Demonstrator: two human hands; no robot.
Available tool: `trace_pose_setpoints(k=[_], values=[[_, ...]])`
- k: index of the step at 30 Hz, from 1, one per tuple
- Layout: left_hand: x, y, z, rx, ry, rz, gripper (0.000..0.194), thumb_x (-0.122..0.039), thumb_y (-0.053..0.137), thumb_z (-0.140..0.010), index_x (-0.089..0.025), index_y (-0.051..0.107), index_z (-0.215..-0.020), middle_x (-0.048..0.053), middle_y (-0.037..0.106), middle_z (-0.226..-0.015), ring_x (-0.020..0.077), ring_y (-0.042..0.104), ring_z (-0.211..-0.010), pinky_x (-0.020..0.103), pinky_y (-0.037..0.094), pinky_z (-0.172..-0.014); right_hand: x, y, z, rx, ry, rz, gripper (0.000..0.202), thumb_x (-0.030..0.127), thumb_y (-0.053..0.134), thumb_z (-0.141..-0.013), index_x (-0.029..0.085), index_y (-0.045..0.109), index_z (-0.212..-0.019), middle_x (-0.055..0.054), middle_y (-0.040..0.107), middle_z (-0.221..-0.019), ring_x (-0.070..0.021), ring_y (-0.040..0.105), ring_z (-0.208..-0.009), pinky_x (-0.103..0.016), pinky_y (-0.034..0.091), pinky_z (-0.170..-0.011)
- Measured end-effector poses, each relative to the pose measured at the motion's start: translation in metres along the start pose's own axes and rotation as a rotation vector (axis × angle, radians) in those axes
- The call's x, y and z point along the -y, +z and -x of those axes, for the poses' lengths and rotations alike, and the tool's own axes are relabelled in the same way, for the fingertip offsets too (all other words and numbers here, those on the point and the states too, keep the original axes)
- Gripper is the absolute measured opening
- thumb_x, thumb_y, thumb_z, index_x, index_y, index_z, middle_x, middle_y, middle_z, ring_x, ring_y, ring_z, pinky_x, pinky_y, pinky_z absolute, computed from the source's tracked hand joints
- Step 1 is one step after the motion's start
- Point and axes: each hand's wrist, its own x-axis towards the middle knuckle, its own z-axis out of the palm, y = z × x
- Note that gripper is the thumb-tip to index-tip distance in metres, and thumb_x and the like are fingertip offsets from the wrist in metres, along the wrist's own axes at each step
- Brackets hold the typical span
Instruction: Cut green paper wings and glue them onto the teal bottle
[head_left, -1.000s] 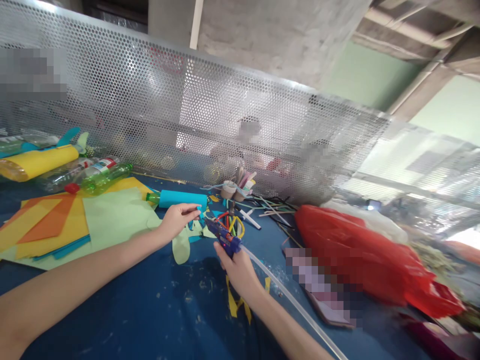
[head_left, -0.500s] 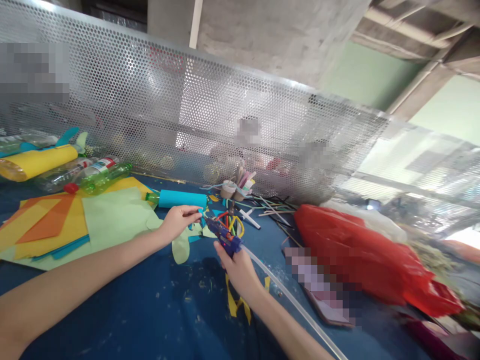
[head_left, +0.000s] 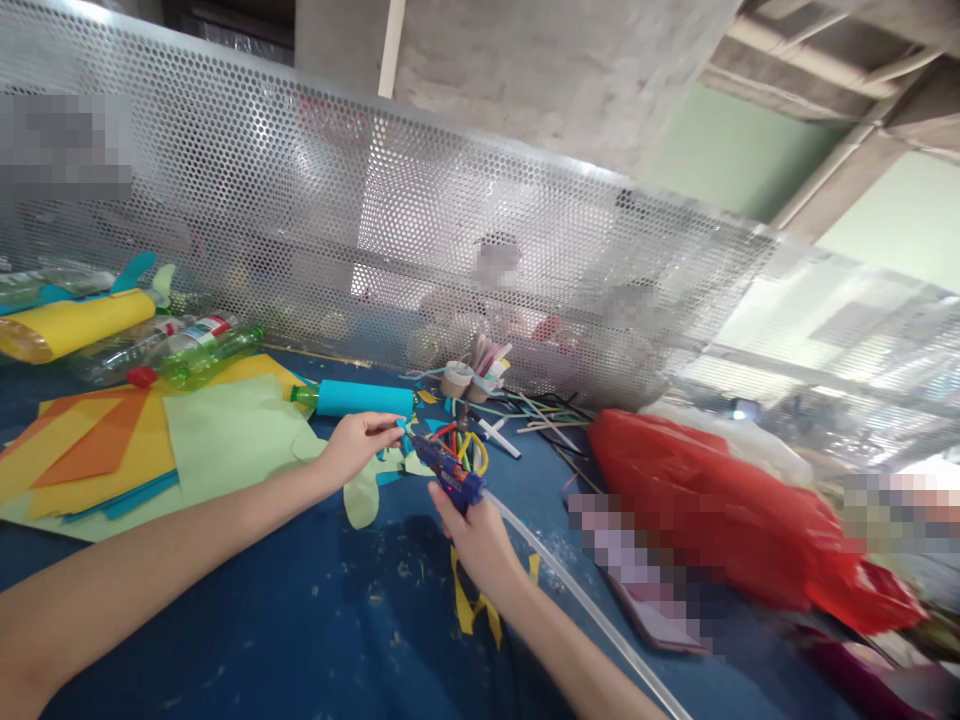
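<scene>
Tabletop (head_left: 300, 620), blue. Red bag (head_left: 697, 510), one, well right of the blue-wrapped bottle (head_left: 365, 398), also one. Two hands on this near side of that bottle: right hand (head_left: 480, 545) wrapped round one glue gun (head_left: 450, 475), one long glue stick (head_left: 585, 598) trailing; left hand (head_left: 360, 445) pinched shut on one blue paper scrap (head_left: 403, 432). Nozzle very near the fingertips; a slip could burn them or smear glue.
</scene>
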Motion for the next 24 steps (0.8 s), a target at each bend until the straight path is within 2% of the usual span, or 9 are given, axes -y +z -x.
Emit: trace_pose_setpoints(k=[6,20,24], values=[[-0.004,0.001,0.004,0.047,0.057,-0.080,0.025,-0.028,0.063,-0.074,-0.015,0.069,-0.095,0.003,0.073,-0.082,0.0174,0.067,-0.073,0.027,0.054,-0.072,0.001,-0.001,0.000,-0.026,-0.019,-0.004,0.042,0.053,0.046,-0.080,0.016,0.067,-0.087,-0.005,0.061,-0.062,-0.0232,0.058,-0.069,-0.028,0.042,-0.056],[-0.016,-0.005,0.000,-0.069,-0.028,0.046,0.024,-0.021,0.064,-0.074,-0.012,0.066,-0.097,0.006,0.072,-0.090,0.0187,0.068,-0.077,0.032,0.052,-0.082,-0.002,0.000,0.000,0.023,0.026,0.015,0.044,0.054,0.045,-0.081,0.016,0.066,-0.087,-0.004,0.061,-0.060,-0.0217,0.058,-0.063,-0.028,0.041,-0.055],[-0.018,-0.005,-0.001,-0.101,-0.058,0.090,0.024,-0.019,0.064,-0.075,-0.011,0.065,-0.097,0.006,0.072,-0.090,0.0186,0.068,-0.078,0.033,0.052,-0.084,-0.006,0.002,0.000,-0.023,-0.004,0.016,0.043,0.055,0.046,-0.081,0.016,0.065,-0.081,-0.003,0.059,-0.055,-0.0190,0.055,-0.054,-0.027,0.040,-0.050]])
